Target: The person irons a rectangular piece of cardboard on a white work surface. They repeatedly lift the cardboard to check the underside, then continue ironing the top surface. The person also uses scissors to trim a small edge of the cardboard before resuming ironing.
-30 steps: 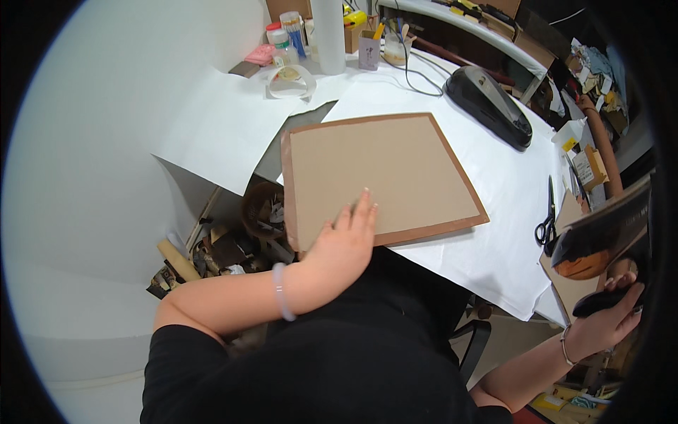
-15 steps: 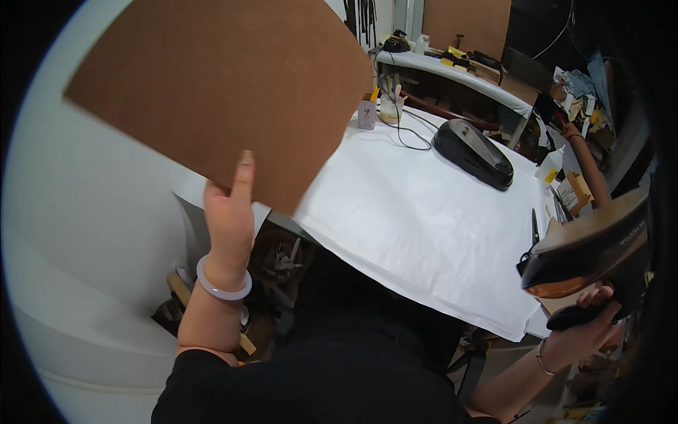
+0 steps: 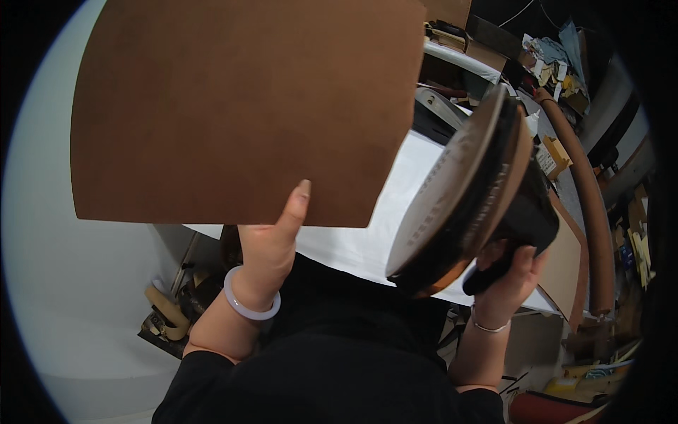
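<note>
My left hand [image 3: 272, 247] grips the lower edge of a large brown leather sheet [image 3: 247, 113], its thumb lying on the near face. The sheet is held up and fills the upper left. In my right hand [image 3: 519, 279], fingers wrapped round the dark handle, is a steam iron [image 3: 466, 205]. It stands tilted on edge, its pale soleplate with steam holes turned left toward the sheet, but apart from it. Behind the iron, its black and grey stand [image 3: 436, 113] rests on the white-covered table [image 3: 385, 244], partly hidden by the sheet.
On the right lie a long brown roll [image 3: 583, 191], flat brown boards [image 3: 565, 258] and a small opened carton [image 3: 554, 155]. A white-edged shelf [image 3: 470, 63] with clutter stands at the back. Tape and odds and ends [image 3: 169, 311] sit low on the left, beside a pale wall [image 3: 78, 304].
The iron has come up and left from the right edge, turning so its soleplate shows. My left hand has moved right with the leather sheet, whose lower edge is now level. The view has shifted right.
</note>
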{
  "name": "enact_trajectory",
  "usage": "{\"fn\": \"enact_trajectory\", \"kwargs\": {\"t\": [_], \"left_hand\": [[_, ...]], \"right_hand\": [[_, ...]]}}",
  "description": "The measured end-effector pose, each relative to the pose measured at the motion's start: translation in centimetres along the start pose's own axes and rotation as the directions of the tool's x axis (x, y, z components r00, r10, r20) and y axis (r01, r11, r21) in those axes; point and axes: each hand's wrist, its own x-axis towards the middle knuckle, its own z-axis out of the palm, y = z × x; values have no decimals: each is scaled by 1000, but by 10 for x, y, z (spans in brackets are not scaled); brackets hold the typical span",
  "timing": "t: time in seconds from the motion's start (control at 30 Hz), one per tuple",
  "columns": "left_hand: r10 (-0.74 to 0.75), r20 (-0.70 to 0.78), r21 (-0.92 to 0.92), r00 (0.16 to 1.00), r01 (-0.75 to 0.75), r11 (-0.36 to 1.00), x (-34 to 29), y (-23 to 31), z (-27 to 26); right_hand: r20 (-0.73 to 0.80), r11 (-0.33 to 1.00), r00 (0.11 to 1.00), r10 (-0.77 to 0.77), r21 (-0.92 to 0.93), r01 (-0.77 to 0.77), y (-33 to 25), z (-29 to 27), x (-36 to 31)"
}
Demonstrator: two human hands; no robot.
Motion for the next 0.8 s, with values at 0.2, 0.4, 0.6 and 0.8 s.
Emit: {"fn": "enact_trajectory", "kwargs": {"t": [0.2,0.4,0.6,0.8], "left_hand": [[89,-57,69,994,-85,994,6,-3,23],[172,3,99,985,-172,980,9,-7,36],[129,52,44,990,-132,990,8,-14,35],[-150,63,-223,987,160,962,2,-15,23]], "right_hand": [[18,999,999,-28,-27,29,11,4,3],[-73,999,997,21,-46,-24,15,-8,2],[-8,999,999,43,-31,-43,14,-11,2],[41,987,986,161,10,-161,16,-27,-2]]}}
